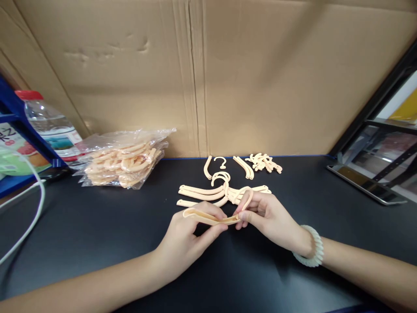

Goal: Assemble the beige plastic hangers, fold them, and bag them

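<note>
My left hand (195, 234) is closed around a peach plastic hanger arm (203, 217), its hollow side turned up toward me. Between the thumb and fingers of my right hand (263, 215) is a matching hanger hook (249, 200), its curve rising above the fingertips. The hook's base meets the arm's right end; whether they are locked together I cannot tell. Just behind my hands lie several hangers (202, 193) with hooks and arms joined, overlapping on the black table (137, 243). My right hand partly covers them.
Farther back lie a single arm (207, 168), a loose hook (220, 162), some arms (243, 168) and a pile of hooks (264, 163). At left are a bag of hanger parts (124, 161), a water bottle (54, 126) and a white cable (41, 204). Cardboard (260, 78) walls the back; a rack (365, 184) stands right.
</note>
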Available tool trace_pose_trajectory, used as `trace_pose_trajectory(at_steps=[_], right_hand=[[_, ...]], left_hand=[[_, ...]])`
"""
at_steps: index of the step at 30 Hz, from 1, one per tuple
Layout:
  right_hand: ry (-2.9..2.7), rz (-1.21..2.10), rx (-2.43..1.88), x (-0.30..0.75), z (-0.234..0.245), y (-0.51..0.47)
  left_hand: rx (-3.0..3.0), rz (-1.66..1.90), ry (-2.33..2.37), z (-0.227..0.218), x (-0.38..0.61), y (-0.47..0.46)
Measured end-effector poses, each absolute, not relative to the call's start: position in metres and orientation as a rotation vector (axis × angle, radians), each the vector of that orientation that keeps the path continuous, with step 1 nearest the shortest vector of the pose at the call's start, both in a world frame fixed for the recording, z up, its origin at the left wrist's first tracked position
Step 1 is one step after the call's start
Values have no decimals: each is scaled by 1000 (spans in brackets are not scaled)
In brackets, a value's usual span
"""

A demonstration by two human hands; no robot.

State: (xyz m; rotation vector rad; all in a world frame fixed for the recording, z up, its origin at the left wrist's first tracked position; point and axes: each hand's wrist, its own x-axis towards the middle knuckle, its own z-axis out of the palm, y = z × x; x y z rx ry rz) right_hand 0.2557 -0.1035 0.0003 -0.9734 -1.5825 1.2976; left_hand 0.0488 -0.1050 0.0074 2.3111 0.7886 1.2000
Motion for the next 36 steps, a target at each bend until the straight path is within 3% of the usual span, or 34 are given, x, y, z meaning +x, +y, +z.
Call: trace_pose_trajectory(at_steps=[7, 13, 30, 33, 36], right_hand=[[-1596, 1387, -918, 256, -2, -101], [-1716, 1231, -991, 260, 3, -101], [-1514, 1547, -805, 260, 5, -99], [-1580, 1362, -871, 270, 11, -90], [-1747, 915, -1015, 291, 21, -71]], left_hand=[[2022, 1185, 958, 5, 49, -106], [1895, 1154, 1035, 7, 50, -104], [1341, 877, 835, 6, 60, -107], [1277, 917, 848, 7, 61, -105], [1255, 939, 858, 8, 62, -105]])
